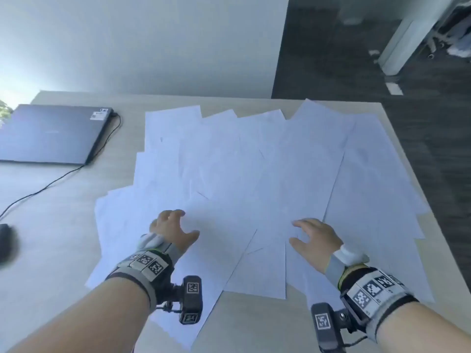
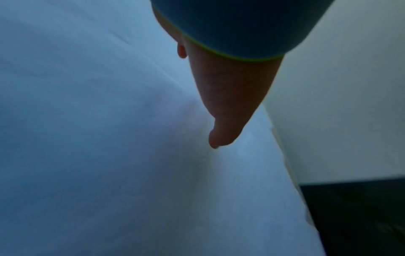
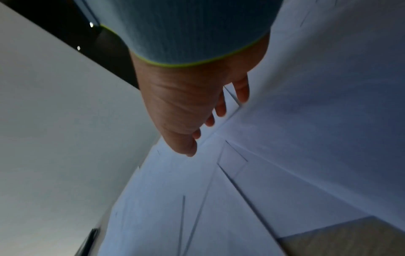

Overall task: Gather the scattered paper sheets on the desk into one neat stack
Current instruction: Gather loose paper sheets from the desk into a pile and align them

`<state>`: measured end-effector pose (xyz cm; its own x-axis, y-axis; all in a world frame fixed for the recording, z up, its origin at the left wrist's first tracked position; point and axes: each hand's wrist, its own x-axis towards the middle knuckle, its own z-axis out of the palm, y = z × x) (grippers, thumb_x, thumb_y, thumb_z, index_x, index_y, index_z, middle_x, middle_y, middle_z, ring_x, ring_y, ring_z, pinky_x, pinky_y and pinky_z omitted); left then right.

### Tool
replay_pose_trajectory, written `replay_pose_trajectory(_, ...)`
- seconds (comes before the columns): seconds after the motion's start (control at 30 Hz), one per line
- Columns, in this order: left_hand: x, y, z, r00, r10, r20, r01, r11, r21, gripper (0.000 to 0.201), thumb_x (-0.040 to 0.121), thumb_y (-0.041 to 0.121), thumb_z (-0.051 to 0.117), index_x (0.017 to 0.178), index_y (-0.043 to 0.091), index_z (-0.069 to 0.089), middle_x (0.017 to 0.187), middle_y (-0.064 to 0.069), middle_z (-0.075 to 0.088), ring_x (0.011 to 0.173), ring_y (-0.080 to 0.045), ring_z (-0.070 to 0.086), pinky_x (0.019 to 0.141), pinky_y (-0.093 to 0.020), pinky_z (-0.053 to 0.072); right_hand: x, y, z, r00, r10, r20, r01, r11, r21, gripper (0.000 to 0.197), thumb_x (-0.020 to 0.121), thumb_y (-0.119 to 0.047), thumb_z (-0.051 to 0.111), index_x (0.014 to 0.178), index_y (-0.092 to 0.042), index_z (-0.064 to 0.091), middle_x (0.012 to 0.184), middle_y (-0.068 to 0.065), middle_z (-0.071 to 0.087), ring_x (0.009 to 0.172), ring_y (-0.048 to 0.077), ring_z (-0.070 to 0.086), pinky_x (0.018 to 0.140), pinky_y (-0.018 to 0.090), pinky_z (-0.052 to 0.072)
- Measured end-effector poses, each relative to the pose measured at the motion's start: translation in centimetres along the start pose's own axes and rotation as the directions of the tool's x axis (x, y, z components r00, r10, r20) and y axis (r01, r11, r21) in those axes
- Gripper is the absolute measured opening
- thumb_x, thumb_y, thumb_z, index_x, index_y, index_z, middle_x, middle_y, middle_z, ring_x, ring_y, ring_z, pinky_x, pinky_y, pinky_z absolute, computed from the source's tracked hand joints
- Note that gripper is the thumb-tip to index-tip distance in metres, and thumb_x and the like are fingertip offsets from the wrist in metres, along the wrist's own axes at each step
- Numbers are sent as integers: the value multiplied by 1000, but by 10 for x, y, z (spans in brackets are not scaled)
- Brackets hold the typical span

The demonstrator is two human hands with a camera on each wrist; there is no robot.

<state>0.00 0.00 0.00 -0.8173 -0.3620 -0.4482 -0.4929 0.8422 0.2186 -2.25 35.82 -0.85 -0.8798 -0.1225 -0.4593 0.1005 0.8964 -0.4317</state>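
Observation:
Several white paper sheets (image 1: 254, 179) lie fanned and overlapping over the right half of the light wooden desk (image 1: 66, 225). My left hand (image 1: 175, 229) hovers over the near-left sheets, fingers spread and loosely bent, holding nothing. My right hand (image 1: 309, 235) is over the near-right sheets, fingers spread, also holding nothing. The left wrist view shows my left hand (image 2: 221, 110) low above white paper (image 2: 109, 155). In the right wrist view the fingers (image 3: 242, 91) of my right hand (image 3: 188, 121) reach toward overlapping sheet edges (image 3: 241, 173). Whether either hand touches the paper is unclear.
A closed dark laptop (image 1: 51, 133) lies at the far left with a black cable (image 1: 58, 177) running toward me. A dark mouse (image 1: 6, 240) sits at the left edge. The desk's right edge (image 1: 407, 149) borders dark floor. Some sheets overhang near that edge.

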Motion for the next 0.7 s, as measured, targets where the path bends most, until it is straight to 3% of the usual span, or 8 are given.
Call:
replay_pose_trajectory(0.1, 2, -8, 0, 969, -246, 11, 247, 969, -16, 98, 69, 75, 69, 151, 39, 28, 160, 4, 27, 143, -27, 35, 103, -53, 44, 8, 3, 3, 999, -29, 23, 32, 987, -156, 58, 91, -58, 51, 146, -42, 37, 160, -16, 24, 146, 16, 26, 112, 38, 34)
replay_pose_trajectory(0.17, 5, -9, 3, 943, -332, 28, 330, 942, 56, 105, 61, 81, 71, 148, 40, 27, 154, 2, 28, 140, -27, 35, 99, -53, 43, 17, 7, 7, 997, -51, 64, 64, 973, -221, 59, 91, -59, 49, 146, -46, 34, 162, -15, 19, 149, 16, 18, 114, 40, 29)
replay_pose_trajectory(0.27, 9, -9, 2, 939, -343, 15, 341, 935, 95, 104, 56, 82, 73, 141, 37, 34, 141, -2, 38, 131, -29, 42, 91, -49, 43, 20, 12, 10, 996, -69, 49, 80, 962, -262, 55, 89, -60, 48, 142, -49, 36, 159, -16, 19, 146, 16, 17, 113, 41, 26)
replay_pose_trajectory(0.37, 18, -8, -4, 930, -366, 27, 363, 929, 75, 104, 52, 83, 75, 136, 34, 39, 137, -5, 48, 128, -31, 49, 99, -53, 45, 26, 15, 3, 995, -88, 47, 97, 956, -276, 52, 88, -58, 49, 138, -49, 40, 154, -19, 24, 142, 15, 22, 110, 40, 27)
replay_pose_trajectory(0.47, 21, -9, -4, 921, -388, 46, 385, 921, 61, 102, 43, 86, 72, 124, 34, 41, 125, -4, 57, 118, -30, 55, 98, -52, 47, 34, 16, -3, 993, -111, 50, 120, 950, -287, 48, 88, -55, 50, 135, -47, 44, 148, -19, 30, 137, 14, 29, 106, 39, 29)
replay_pose_trajectory(0.57, 23, -8, -7, 905, -416, 85, 415, 909, 34, 92, 38, 84, 72, 108, 34, 40, 111, -1, 57, 109, -29, 56, 94, -50, 49, 40, 17, -10, 991, -122, 56, 133, 946, -296, 44, 88, -53, 50, 131, -45, 46, 140, -19, 35, 130, 14, 35, 102, 38, 31)
replay_pose_trajectory(0.7, 27, -7, -7, 890, -438, 123, 434, 899, 60, 71, 47, 82, 65, 89, 27, 50, 98, 2, 54, 97, -28, 59, 89, -47, 52, 54, 15, -15, 989, -132, 69, 147, 946, -291, 36, 89, -52, 49, 124, -43, 54, 130, -16, 44, 122, 15, 43, 98, 37, 34)
